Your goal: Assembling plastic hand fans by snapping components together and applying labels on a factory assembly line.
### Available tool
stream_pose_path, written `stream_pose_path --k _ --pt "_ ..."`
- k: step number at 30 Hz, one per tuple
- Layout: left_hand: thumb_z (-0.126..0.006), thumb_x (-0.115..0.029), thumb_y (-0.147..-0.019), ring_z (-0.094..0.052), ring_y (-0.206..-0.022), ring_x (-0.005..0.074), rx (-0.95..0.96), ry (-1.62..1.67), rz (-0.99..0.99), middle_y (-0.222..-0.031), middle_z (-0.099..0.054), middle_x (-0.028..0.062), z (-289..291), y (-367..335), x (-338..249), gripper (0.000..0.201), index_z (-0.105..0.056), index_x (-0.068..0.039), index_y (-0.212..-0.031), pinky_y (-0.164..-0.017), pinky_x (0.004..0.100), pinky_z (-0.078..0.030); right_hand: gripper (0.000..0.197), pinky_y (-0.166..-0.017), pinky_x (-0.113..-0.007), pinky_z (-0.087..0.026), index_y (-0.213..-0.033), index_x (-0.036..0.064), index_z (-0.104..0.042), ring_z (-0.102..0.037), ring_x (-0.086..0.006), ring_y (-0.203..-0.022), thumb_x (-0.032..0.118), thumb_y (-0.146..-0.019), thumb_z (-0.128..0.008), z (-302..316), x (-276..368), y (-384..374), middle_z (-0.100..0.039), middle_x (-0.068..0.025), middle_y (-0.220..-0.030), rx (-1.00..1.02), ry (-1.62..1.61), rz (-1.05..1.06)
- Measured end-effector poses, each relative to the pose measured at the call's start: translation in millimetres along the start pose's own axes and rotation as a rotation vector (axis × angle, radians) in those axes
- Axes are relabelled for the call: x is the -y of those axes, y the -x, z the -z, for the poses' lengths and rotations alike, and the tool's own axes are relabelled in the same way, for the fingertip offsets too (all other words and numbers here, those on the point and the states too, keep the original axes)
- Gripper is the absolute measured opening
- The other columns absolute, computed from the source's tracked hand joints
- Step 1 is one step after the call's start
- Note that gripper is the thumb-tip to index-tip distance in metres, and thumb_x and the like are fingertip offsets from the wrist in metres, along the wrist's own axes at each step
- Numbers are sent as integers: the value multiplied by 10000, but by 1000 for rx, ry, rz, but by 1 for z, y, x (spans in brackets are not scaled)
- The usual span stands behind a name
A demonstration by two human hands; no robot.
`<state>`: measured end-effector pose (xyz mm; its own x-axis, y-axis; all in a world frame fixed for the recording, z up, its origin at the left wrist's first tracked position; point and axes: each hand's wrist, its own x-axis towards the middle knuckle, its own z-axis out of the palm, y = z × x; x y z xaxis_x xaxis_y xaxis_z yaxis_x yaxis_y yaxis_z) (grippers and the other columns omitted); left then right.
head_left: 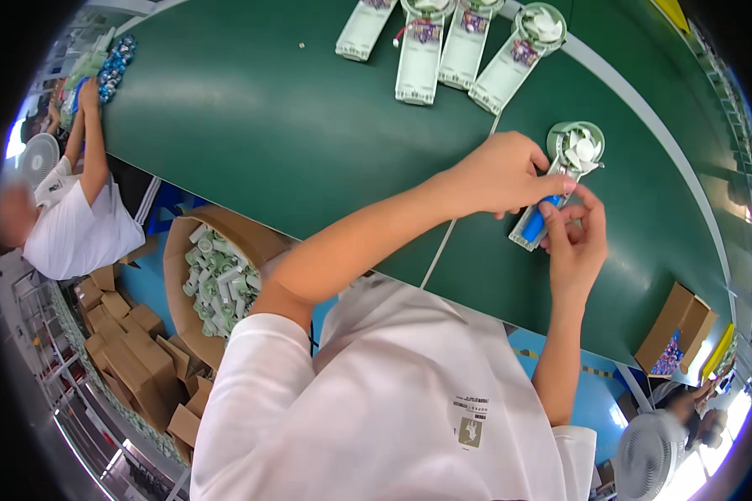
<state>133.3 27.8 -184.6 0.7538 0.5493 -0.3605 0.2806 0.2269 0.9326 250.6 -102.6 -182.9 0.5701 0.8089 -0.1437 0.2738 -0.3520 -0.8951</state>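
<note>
Right fingers [557, 229] against blue cylinder [533, 228]

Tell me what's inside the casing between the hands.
The casing holds a white fan at its round end and a blue cylinder in its long part. The left hand and right hand cover some of it; what lies beneath the cylinder is hidden.
</note>
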Motion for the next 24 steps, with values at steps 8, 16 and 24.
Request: stream_pose_path --k 8,16,24 --pt "-715 -298 -845 -551 -486 133 -215 -184 -218 -573 -616 106 -25 -32 42 344 -687 32 -752 -474 320 -438 291 -533 -171 -377 -1175 44 -595 -476 -24 -619 79 -897 -674 13 -37 -4 -508 31 -739 125 45 206" --pt "-710 -271 -805 -585 -508 172 -205 -131 -182 -584 -627 116 -35 -107 9 306 -694 22 -716 -508 328 -464 217 -511 -181 -405 -1098 -2 -614 -509 -42 -558 66 -896 -657 33 -73 12 -551 10 -708 -154 -201 99" --pt "-752 -240 -655 -643 -529 246 -290 -275 -94 -653 -655 166 21 -298 -86 293 -655 35 -664 -484 378 -517 82 -468 -185 -429 -943 0 -639 -546 -49 -527 68 -901 -659 31 -75 8 -601 -11 -692 -189 -176 83"
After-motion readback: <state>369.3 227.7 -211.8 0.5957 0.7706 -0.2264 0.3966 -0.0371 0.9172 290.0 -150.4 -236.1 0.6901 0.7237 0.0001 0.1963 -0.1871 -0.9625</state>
